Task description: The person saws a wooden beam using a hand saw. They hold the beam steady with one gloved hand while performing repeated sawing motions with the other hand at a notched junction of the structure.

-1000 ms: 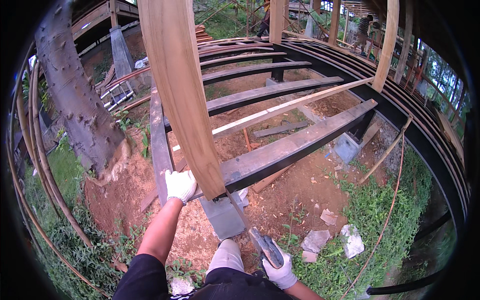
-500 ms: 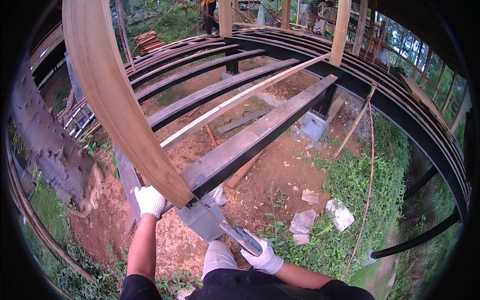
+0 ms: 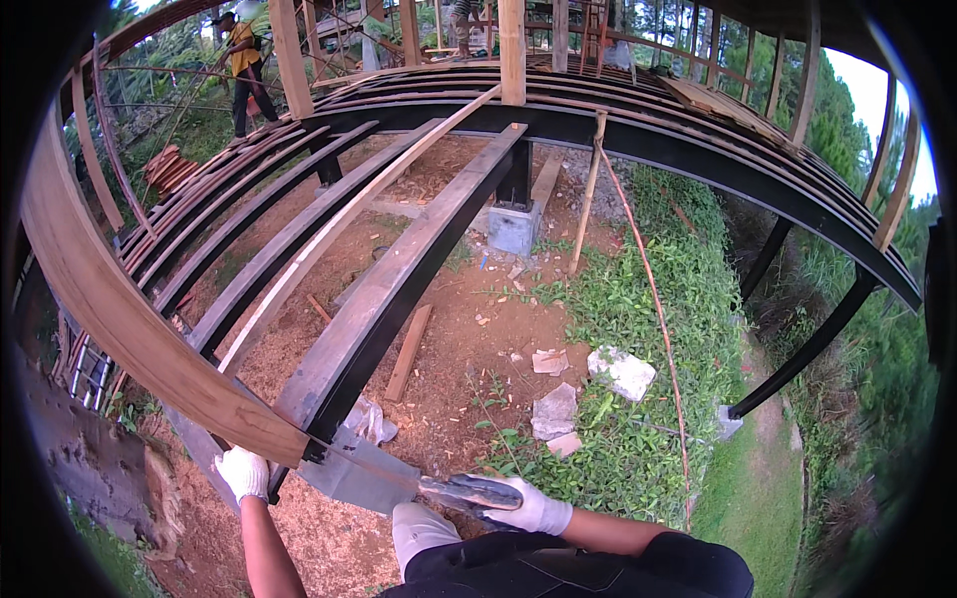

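My left hand [image 3: 241,476], in a white glove, grips the edge of a dark timber-topped beam [image 3: 195,450] near the foot of a tall wooden post [image 3: 150,334]. My right hand [image 3: 523,508], also gloved, is closed on the dark handle of a hand saw [image 3: 464,492]. The saw's thin blade runs leftward to the lower end of the post, where it meets the black steel joist [image 3: 339,389]. Below the blade is a grey concrete footing [image 3: 359,480].
Steel joists with timber strips, upright posts [image 3: 512,50] and a concrete pier [image 3: 513,231] stand ahead. A worker in yellow [image 3: 244,60] is at the back left. Below are red soil, a loose plank [image 3: 409,354], white rubble [image 3: 620,374], plants and a tree trunk [image 3: 80,439].
My view has swung right and upward, showing more of the framework and the worker. The saw handle sits further right and more level in view; both hands keep their grips.
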A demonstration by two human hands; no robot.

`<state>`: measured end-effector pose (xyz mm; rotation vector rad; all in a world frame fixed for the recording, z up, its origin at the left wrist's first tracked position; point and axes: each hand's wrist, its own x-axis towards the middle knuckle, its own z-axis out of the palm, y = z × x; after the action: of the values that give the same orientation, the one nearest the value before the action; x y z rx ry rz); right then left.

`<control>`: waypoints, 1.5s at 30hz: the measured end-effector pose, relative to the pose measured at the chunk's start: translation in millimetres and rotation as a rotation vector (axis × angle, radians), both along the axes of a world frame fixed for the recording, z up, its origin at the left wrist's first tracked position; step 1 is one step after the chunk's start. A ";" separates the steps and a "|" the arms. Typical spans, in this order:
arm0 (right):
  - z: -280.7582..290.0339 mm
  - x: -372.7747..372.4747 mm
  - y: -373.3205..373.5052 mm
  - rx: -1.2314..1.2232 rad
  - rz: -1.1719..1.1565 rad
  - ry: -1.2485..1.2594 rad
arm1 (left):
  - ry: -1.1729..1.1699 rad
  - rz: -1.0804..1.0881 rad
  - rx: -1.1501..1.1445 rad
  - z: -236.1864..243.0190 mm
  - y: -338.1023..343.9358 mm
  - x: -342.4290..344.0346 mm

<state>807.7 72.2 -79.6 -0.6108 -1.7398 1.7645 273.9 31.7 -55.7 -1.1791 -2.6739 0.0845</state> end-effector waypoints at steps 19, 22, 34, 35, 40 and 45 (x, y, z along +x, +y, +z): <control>-222.8 174.7 -23.1 -0.588 -0.764 -0.674 | 0.025 0.034 0.190 22.7 -23.9 13.3; -242.1 196.4 -71.0 -0.179 -0.427 -1.094 | 0.057 0.016 0.200 12.8 -18.7 11.9; -225.7 234.8 -111.5 -0.258 -0.081 -1.503 | 0.016 -0.017 0.323 5.9 -13.9 16.8; -226.4 233.4 -109.7 -0.258 -0.082 -1.502 | 0.017 -0.020 0.327 4.7 -14.4 14.5; -234.9 225.2 -105.6 -0.257 -0.087 -1.499 | -0.021 -0.032 0.354 10.7 -15.2 25.6; -248.9 191.9 -91.2 -0.244 -0.067 -1.458 | 0.037 -0.006 0.342 7.1 -12.8 19.0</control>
<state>999.6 -19.0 -328.5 -2.4361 -2.1909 1.4748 292.9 18.9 -48.6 -1.0631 -2.5190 -0.3345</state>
